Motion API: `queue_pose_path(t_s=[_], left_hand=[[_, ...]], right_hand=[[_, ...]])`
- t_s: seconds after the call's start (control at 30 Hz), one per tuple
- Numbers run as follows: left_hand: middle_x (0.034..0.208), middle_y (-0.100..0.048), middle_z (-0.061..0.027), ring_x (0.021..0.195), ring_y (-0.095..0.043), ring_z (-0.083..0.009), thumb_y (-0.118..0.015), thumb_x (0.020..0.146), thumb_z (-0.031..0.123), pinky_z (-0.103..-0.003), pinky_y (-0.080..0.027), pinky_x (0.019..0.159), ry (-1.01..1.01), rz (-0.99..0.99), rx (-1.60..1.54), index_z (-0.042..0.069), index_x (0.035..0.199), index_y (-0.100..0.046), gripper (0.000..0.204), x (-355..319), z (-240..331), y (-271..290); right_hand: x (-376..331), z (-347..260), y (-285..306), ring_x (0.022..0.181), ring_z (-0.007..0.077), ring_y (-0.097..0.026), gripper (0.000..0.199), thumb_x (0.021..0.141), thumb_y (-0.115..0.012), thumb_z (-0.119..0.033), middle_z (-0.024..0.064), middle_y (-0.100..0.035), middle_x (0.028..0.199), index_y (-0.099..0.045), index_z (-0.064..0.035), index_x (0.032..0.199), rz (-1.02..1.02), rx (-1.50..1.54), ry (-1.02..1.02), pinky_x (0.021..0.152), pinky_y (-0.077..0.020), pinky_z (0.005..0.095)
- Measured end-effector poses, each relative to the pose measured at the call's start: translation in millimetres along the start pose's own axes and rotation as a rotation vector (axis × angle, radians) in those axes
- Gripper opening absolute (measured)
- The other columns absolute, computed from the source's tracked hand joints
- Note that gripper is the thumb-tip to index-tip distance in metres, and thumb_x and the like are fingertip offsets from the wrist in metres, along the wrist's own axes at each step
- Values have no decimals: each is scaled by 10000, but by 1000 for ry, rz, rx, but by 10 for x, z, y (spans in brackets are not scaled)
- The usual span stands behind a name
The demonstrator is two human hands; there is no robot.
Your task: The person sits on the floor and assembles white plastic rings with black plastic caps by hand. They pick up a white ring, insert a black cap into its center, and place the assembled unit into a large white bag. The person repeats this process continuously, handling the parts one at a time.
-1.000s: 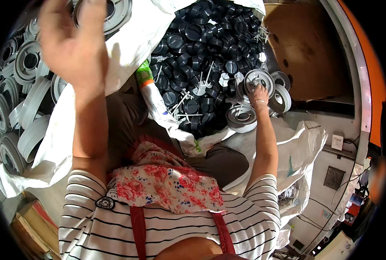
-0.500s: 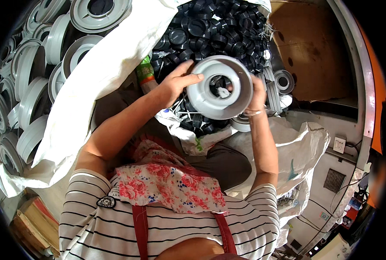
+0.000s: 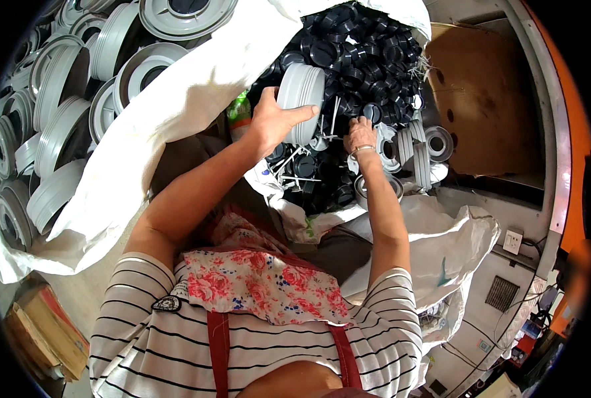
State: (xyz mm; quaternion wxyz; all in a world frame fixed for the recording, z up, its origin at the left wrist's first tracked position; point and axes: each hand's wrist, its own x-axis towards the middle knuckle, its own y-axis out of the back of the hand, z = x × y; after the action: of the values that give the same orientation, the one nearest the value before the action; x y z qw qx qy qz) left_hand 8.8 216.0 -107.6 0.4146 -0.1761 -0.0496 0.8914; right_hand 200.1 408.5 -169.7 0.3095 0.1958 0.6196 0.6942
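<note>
A round grey plastic part with a ribbed rim is in my left hand. The part is turned nearly edge-on, with my thumb across its near side and the other fingers mostly hidden behind it. My right hand reaches into the heap of black threaded caps, its fingers curled together. One black cap lies right at those fingertips; whether they grip it or something beneath them is hidden. Thin white plastic sticks lie between my hands.
At the left a large white sack holds many grey round parts. Smaller grey rings lie right of my right hand, beside a brown cardboard box. A crumpled white sack lies near my right arm.
My right hand has let go of the grey part and gone down into the black caps. My left hand has tilted the part from face-on to edge-on.
</note>
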Motion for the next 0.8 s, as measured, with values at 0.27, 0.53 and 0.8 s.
queue_pose_path(t_s=[0.27, 0.53, 0.8], left_hand=[[915, -632, -60, 829, -611, -134, -668, 856, 148, -294, -509, 726, 294, -385, -550, -18, 1048, -620, 258, -291, 292, -85], [1049, -616, -65, 938, -589, -116, -654, 867, 149, -290, -516, 795, 222, -626, -374, -15, 1166, -570, 351, -439, 379, -11], [1085, -609, -71, 960, -597, -145, -670, 854, 161, -307, -488, 857, 273, -759, -394, -25, 1221, -519, 439, -495, 362, -8]], right_hand=[[-635, -555, 1126, 1059, 312, -585, 506, 653, -794, -132, 220, -579, 1169, -556, -7, 1082, 268, 1030, 101, 910, -455, 355], [-940, -750, 1656, 917, 300, -556, 715, 592, -809, -187, 172, -537, 1041, -519, -54, 1232, 228, 643, 158, 819, -470, 360], [-1179, -734, 1671, 1065, 374, -462, 726, 599, -814, -187, 197, -503, 1114, -496, -50, 1238, 187, 633, 246, 923, -421, 426]])
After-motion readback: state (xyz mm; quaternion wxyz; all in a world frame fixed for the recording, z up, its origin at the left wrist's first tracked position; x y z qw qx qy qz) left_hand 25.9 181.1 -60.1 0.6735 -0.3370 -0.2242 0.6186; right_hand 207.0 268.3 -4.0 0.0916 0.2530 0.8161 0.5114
